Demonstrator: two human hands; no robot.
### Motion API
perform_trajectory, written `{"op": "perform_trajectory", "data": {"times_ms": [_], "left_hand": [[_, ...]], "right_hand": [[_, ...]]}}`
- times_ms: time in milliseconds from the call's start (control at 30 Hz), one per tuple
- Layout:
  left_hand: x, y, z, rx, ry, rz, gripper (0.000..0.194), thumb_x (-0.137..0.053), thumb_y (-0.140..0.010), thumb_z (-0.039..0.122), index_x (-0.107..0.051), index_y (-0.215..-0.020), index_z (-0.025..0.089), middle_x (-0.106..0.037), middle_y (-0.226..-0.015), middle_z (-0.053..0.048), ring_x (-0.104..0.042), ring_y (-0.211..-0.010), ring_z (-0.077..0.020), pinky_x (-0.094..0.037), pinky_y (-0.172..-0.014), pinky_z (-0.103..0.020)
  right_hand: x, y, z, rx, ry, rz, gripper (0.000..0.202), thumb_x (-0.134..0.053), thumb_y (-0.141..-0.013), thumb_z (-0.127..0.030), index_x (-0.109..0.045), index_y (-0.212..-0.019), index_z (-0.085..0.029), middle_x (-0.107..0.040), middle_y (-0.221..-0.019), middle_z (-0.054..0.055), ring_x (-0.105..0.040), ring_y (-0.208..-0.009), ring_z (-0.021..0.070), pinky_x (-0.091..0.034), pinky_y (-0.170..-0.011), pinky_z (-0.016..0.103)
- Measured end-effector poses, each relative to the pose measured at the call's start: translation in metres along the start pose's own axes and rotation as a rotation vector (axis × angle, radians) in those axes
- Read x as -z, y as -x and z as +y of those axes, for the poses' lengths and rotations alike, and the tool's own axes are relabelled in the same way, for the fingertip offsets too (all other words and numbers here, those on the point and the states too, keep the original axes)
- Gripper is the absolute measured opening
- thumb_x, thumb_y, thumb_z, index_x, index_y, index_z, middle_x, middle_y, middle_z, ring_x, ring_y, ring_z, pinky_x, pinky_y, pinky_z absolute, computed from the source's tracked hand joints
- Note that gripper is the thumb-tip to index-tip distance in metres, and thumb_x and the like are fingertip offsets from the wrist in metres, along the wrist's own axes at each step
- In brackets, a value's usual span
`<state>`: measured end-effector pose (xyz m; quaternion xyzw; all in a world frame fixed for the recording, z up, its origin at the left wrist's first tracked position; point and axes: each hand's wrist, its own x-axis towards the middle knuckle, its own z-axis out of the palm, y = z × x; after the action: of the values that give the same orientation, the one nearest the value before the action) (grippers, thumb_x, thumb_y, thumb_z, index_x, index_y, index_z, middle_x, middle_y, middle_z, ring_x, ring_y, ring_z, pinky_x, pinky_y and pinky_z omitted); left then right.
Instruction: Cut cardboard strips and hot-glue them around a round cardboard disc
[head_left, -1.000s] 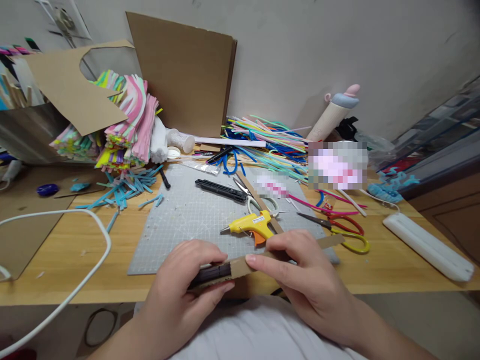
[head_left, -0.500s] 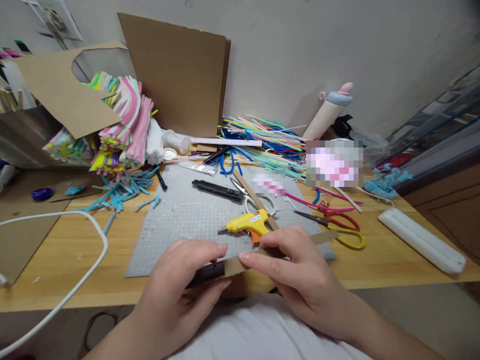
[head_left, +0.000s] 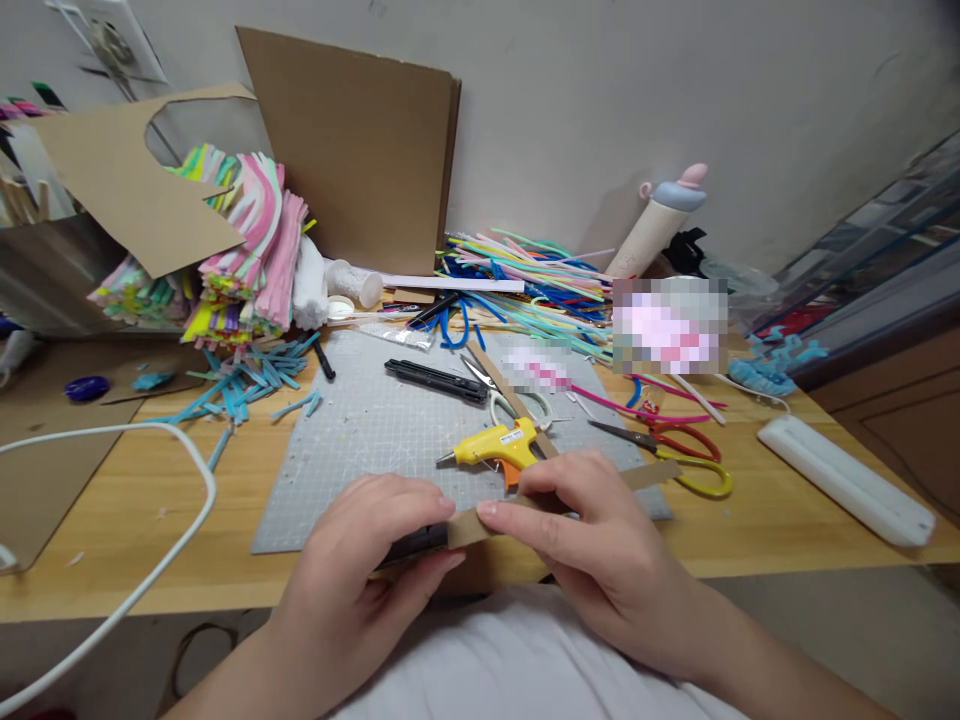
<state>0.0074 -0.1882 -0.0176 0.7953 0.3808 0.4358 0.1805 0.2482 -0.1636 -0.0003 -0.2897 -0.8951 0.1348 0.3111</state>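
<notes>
My left hand is closed around a dark, roughly cylindrical piece near the table's front edge. A cardboard strip meets the right end of this dark piece. My right hand grips the strip, with thumb and fingers pressed on it; its far end sticks out to the right beyond the knuckles. Just behind my hands, a yellow glue gun lies on the grey cutting mat, its nozzle pointing left. The underside of the dark piece is hidden by my fingers.
Behind the glue gun are a black cutter, white-handled scissors and another cardboard strip. Red-and-yellow scissors lie right. A white cable loops at left. Pipe cleaners and a bottle stand at the back.
My left fingers have shifted slightly over the dark piece, closer to the strip. Otherwise the hands and the things on the table stay nearly the same.
</notes>
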Motion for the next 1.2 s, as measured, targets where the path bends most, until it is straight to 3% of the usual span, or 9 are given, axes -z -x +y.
{"op": "perform_trajectory", "data": {"times_ms": [333,933,1100,1200], "left_hand": [[0.0026,-0.0056,0.0014,-0.074,-0.049,-0.019,0.029,-0.059,-0.087,0.007,-0.059,-0.111,0.023,-0.067,-0.098,-0.003,-0.065,-0.088,-0.0144,-0.054,-0.076,-0.026],[0.0004,-0.0020,-0.0015,-0.027,0.001,-0.024,0.029,-0.058,-0.088,0.009,-0.055,-0.112,0.025,-0.067,-0.099,-0.004,-0.065,-0.092,-0.0158,-0.056,-0.078,-0.028],[-0.0010,0.0033,-0.0033,0.068,-0.033,0.014,0.032,-0.063,-0.087,0.016,-0.054,-0.117,0.023,-0.068,-0.096,-0.003,-0.065,-0.089,-0.0161,-0.056,-0.077,-0.027],[-0.0008,0.0018,-0.0031,0.026,-0.011,0.016,0.031,-0.062,-0.087,0.014,-0.054,-0.116,0.023,-0.067,-0.097,-0.003,-0.065,-0.090,-0.0156,-0.055,-0.078,-0.027]], "right_hand": [[0.0021,-0.0019,-0.0041,-0.016,0.016,-0.005,0.049,-0.046,-0.085,0.000,-0.062,-0.125,-0.024,-0.060,-0.102,0.008,-0.055,-0.092,0.0207,-0.044,-0.077,0.039],[0.0020,-0.0014,-0.0036,-0.014,0.034,0.003,0.047,-0.045,-0.086,-0.001,-0.063,-0.123,-0.024,-0.061,-0.100,0.008,-0.056,-0.090,0.0209,-0.045,-0.075,0.039],[0.0014,-0.0002,-0.0025,-0.018,0.030,0.000,0.049,-0.045,-0.086,0.000,-0.063,-0.124,-0.025,-0.061,-0.100,0.008,-0.057,-0.090,0.0211,-0.045,-0.075,0.039],[0.0013,-0.0005,-0.0024,-0.021,0.021,0.000,0.049,-0.045,-0.086,0.000,-0.063,-0.124,-0.025,-0.061,-0.099,0.008,-0.056,-0.090,0.0214,-0.045,-0.074,0.039]]}}
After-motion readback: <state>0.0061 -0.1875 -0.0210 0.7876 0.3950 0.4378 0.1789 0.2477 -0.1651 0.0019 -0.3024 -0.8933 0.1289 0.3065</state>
